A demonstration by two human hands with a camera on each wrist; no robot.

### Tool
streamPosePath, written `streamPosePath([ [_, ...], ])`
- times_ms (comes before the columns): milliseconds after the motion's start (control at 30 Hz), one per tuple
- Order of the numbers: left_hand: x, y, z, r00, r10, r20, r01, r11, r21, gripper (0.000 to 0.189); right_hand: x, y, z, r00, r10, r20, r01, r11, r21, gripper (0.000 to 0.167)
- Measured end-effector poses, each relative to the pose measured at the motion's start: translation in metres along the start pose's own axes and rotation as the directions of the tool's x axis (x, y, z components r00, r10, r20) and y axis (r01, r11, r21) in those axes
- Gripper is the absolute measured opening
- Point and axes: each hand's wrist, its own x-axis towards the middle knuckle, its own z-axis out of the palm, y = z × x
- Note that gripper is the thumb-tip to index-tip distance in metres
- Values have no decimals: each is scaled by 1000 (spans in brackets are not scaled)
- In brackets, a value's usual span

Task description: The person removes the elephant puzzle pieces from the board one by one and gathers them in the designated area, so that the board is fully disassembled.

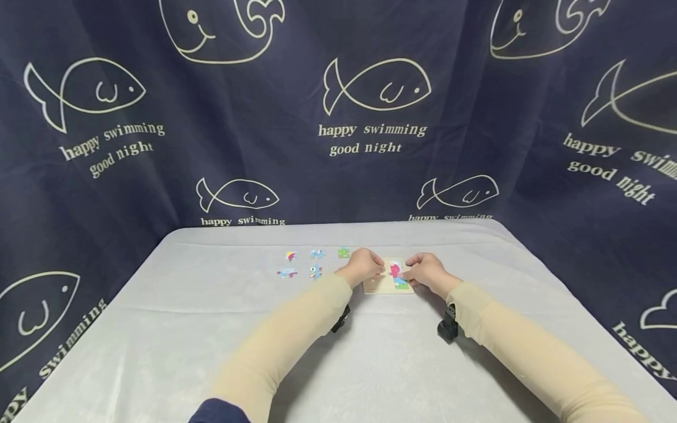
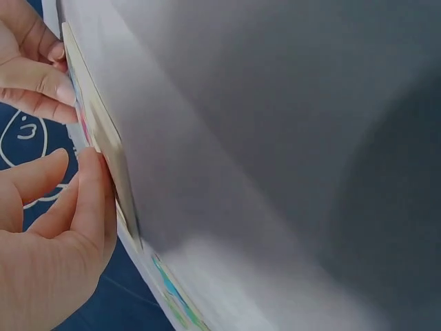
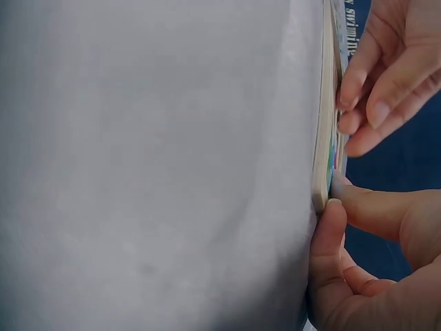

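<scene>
A light wooden puzzle board (image 1: 373, 286) lies on the table between the two hands. Along its right side sit joined puzzle pieces (image 1: 395, 269) in pink, blue and green; the left part shows bare wood. My left hand (image 1: 362, 264) reaches over the board's left side. In the left wrist view its fingertips (image 2: 89, 162) touch the board, the thumb held apart. My right hand (image 1: 427, 272) grips the board's right edge. In the right wrist view its thumb (image 3: 365, 207) lies over the coloured pieces and a fingertip sits against the board's corner.
Left of the board lie several loose puzzle pieces in two rows, among them a blue one (image 1: 287, 273), a yellow and red one (image 1: 291, 256) and a green one (image 1: 344, 252). A pale cloth covers the table (image 1: 211, 341). Dark blue curtains (image 1: 296, 117) hang behind it.
</scene>
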Motion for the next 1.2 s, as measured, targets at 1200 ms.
streamPosePath([
  [1200, 18, 24, 21, 989, -55, -137, 88, 966, 243, 11, 0, 1, 1, 999, 39, -28, -39, 999, 23, 36],
])
